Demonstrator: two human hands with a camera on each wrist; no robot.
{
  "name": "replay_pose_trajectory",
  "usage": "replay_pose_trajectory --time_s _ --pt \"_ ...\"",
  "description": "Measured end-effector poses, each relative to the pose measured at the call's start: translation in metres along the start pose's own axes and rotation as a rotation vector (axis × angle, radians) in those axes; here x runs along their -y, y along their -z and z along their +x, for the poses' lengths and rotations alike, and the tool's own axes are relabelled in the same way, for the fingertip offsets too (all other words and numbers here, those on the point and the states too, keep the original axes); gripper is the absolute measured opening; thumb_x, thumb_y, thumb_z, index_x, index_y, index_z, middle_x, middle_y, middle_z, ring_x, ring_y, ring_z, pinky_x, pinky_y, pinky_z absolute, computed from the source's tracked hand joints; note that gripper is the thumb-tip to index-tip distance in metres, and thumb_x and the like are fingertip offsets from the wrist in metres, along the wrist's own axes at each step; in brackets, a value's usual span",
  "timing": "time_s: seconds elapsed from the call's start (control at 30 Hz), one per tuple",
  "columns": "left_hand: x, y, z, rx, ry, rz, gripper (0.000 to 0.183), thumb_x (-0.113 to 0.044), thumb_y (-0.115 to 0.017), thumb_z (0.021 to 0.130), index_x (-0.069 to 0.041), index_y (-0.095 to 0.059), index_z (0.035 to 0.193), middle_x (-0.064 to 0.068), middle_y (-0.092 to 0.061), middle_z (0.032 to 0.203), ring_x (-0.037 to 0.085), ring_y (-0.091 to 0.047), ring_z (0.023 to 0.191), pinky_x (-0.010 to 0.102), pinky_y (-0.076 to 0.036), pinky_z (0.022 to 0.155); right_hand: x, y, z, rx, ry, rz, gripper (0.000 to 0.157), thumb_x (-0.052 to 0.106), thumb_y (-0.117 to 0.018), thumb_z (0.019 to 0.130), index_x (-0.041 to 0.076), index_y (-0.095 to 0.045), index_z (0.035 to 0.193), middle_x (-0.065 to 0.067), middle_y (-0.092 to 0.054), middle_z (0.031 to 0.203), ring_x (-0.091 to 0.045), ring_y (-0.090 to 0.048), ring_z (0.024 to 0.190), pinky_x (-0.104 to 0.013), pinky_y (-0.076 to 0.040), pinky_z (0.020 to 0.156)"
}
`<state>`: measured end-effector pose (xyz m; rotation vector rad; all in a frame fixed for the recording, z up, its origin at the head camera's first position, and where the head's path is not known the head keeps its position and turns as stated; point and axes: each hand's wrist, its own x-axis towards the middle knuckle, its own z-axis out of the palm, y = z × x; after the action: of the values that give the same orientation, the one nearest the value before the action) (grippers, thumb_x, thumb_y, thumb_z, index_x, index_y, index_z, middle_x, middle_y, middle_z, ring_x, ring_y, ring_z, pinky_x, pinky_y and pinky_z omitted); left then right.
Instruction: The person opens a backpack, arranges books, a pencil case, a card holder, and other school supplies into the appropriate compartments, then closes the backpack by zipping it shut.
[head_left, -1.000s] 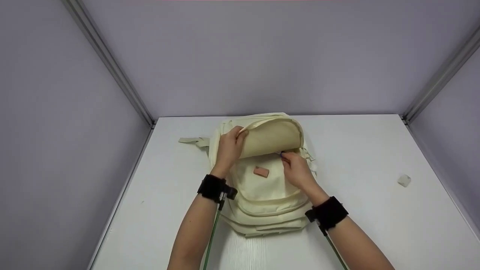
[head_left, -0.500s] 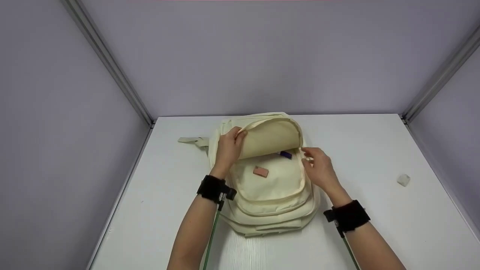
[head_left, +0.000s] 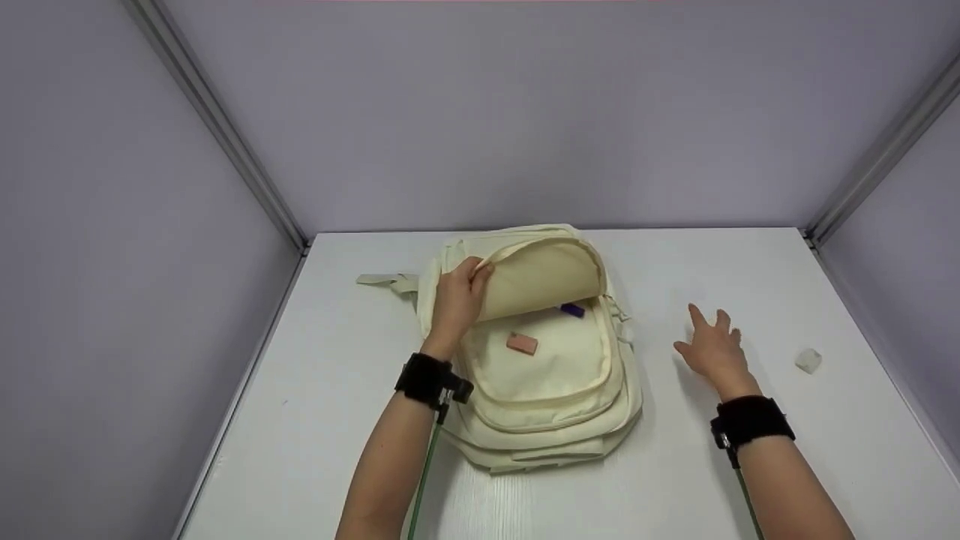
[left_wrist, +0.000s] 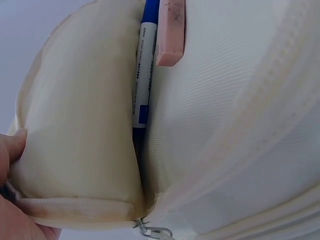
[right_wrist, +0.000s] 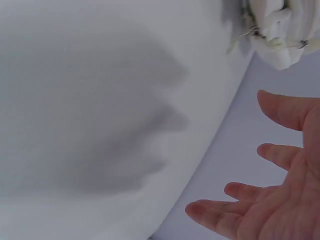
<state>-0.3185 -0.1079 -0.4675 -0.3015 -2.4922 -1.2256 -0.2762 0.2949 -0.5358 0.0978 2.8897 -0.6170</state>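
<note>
A cream backpack (head_left: 547, 375) lies on the white table with its front pocket unzipped. My left hand (head_left: 459, 296) pinches the edge of the pocket's flap (head_left: 544, 277) and keeps it folded back. Inside the pocket rests a pink eraser (head_left: 522, 343), smudged dark at one end. Beside it, along the fold, lies a whiteboard marker (left_wrist: 144, 75) with a white barrel and blue cap, partly tucked under the flap in the head view. My right hand (head_left: 715, 351) is over the table to the right of the backpack, fingers spread, holding nothing.
A small whitish block (head_left: 808, 361) lies on the table (head_left: 750, 277) to the right of my right hand. A strap (head_left: 388, 282) sticks out from the backpack's left side. Grey walls (head_left: 480, 112) rise behind the table and at both sides.
My right hand has let go of the marker in the pocket and moved right, away from the backpack, its fingers spreading. The left hand still holds the flap in the same place.
</note>
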Motion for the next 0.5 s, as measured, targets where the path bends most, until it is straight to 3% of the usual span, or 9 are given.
replay_pose_trajectory --time_s 0.13,0.3,0.5 --pt "0.001 0.000 -0.001 -0.002 -0.002 0.003 0.019 -0.024 -0.058 0.101 -0.008 -0.067 0.098 -0.004 -0.048 0.062 0.011 -0.039 0.053 0.029 -0.033 0.053 -0.032 -0.004 -0.007 0.024 -0.077 -0.058 0.078 0.026 -0.063 0.095 -0.008 -0.019 0.150 -0.051 0.003 0.141 -0.080 -0.002 0.119 -0.081 -0.021 0.090" --pt "0.002 -0.001 -0.002 -0.002 -0.014 0.006 0.019 -0.025 -0.058 0.101 -0.008 -0.067 0.098 -0.004 -0.048 0.061 0.011 -0.039 0.051 0.029 -0.033 0.052 -0.067 -0.001 -0.009 0.007 -0.198 -0.105 0.075 0.039 -0.049 0.101 -0.007 -0.015 0.151 -0.050 0.014 0.142 -0.079 0.013 0.119 -0.083 -0.007 0.093" --pt "0.004 -0.001 -0.004 0.009 -0.013 0.015 0.020 -0.026 -0.057 0.101 -0.009 -0.066 0.098 -0.003 -0.047 0.061 0.010 -0.038 0.052 0.029 -0.033 0.053 -0.092 0.003 -0.012 0.043 -0.295 -0.029 0.082 0.055 -0.035 0.102 -0.004 -0.008 0.152 -0.049 0.025 0.139 -0.077 0.020 0.118 -0.083 -0.001 0.093"
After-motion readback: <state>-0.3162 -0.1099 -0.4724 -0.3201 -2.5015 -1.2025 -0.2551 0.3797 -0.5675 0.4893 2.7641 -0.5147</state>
